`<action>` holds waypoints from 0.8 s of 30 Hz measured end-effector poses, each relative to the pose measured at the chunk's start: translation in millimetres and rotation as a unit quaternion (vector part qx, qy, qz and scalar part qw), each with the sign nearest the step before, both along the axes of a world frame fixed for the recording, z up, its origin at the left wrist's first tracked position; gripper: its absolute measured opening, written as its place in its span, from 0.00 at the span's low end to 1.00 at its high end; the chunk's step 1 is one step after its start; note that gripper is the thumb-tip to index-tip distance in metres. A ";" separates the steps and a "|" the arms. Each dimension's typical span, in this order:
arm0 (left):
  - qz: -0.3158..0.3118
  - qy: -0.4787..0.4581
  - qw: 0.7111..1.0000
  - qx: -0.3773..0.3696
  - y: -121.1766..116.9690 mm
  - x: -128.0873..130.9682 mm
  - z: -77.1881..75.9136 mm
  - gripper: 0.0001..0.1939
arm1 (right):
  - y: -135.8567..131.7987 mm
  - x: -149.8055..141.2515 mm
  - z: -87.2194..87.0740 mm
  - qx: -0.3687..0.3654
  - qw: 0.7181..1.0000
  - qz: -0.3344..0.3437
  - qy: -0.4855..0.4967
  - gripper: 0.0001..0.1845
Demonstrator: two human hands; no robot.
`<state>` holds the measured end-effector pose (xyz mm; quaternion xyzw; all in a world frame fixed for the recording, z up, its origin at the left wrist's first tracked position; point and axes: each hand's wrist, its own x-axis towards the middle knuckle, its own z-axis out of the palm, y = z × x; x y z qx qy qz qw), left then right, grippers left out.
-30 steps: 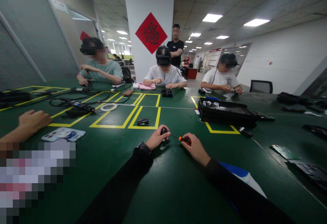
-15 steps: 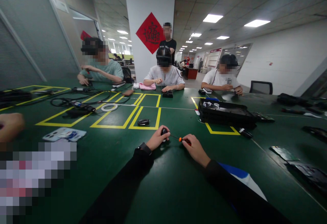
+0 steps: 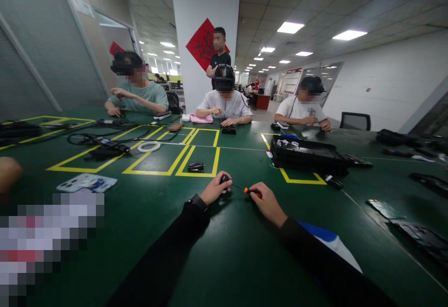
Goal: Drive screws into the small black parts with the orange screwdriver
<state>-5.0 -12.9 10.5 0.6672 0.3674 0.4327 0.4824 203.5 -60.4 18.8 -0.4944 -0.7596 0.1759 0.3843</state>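
Observation:
My left hand is closed around a small black device, partly hidden by the fingers; its exact kind I cannot make out. In my right hand is a screwdriver with an orange and black handle, gripped between thumb and fingers. Its thin shaft points left and its tip meets the black device, or lies very close to it. Both hands are just above the green table. Beyond my left hand, a similar black device lies inside a yellow-taped rectangle.
Black trays are stacked to the right, a small black device beside them. A phone lies left, near a co-worker's hand. Cables and a white coil lie further back. Several people sit opposite. A blue-white cloth is by my right forearm.
Both my hands keep nearly the same pose on the device and screwdriver. The co-worker's hand at the left edge has drawn back. The standing person at the pillar has moved left.

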 end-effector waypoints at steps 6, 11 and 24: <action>0.014 0.023 1.000 0.006 -0.3 0.5 -0.4 0.15 | -1.0 -0.3 -1.1 -0.007 1.000 0.003 0.001 0.08; 0.015 0.029 0.999 0.007 -0.8 0.1 0.1 0.15 | 0.4 -0.7 0.1 -0.001 1.000 -0.005 -0.013 0.09; 0.019 0.035 0.999 0.008 1.2 -0.1 -3.1 0.15 | -2.0 -0.7 0.4 -0.027 0.999 -0.017 -0.019 0.11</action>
